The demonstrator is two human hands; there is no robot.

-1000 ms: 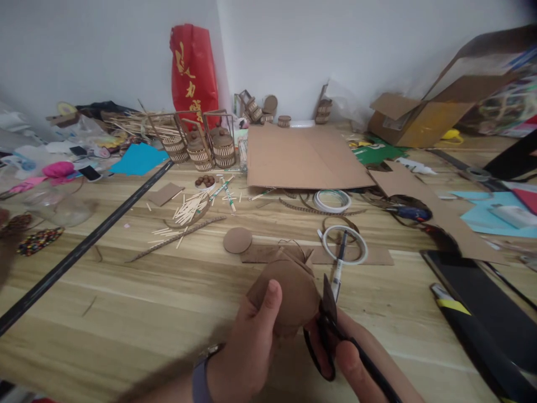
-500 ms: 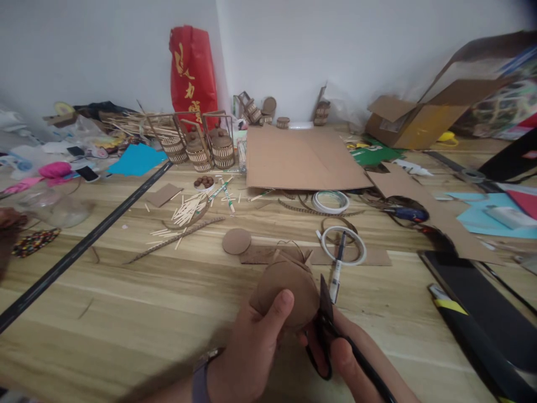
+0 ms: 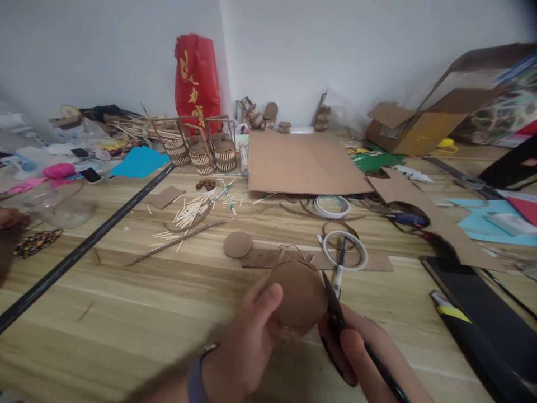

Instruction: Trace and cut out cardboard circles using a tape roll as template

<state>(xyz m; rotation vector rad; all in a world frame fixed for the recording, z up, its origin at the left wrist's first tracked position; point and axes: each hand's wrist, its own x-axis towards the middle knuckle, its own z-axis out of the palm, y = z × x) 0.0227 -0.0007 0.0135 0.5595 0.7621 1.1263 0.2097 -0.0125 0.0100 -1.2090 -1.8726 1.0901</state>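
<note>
Between my hands is a round brown cardboard disc [image 3: 300, 294]. My left hand [image 3: 255, 336] pinches it at its left edge, thumb on top and fingers underneath. My right hand [image 3: 361, 347] is closed round a pair of black-handled scissors [image 3: 333, 305], whose blades point up along the disc's right edge. Just beyond the disc lie a cardboard strip [image 3: 260, 258] and a smaller cardboard circle [image 3: 238, 244]. A pen [image 3: 340, 268] rests across a white tape roll [image 3: 363, 254] near the scissor tips.
Small slatted baskets [image 3: 201, 157] stand at the back left by a red bag [image 3: 197, 78]. A large cardboard sheet [image 3: 308, 162] lies behind. At the right are a utility knife [image 3: 465, 330] and a black slab [image 3: 474, 296]. Another person's hand [image 3: 12, 218] is at the far left.
The disc has turned and shifted slightly right in my left hand, whose thumb now sits nearer its edge. The scissors have moved a little right and their blades look closer together.
</note>
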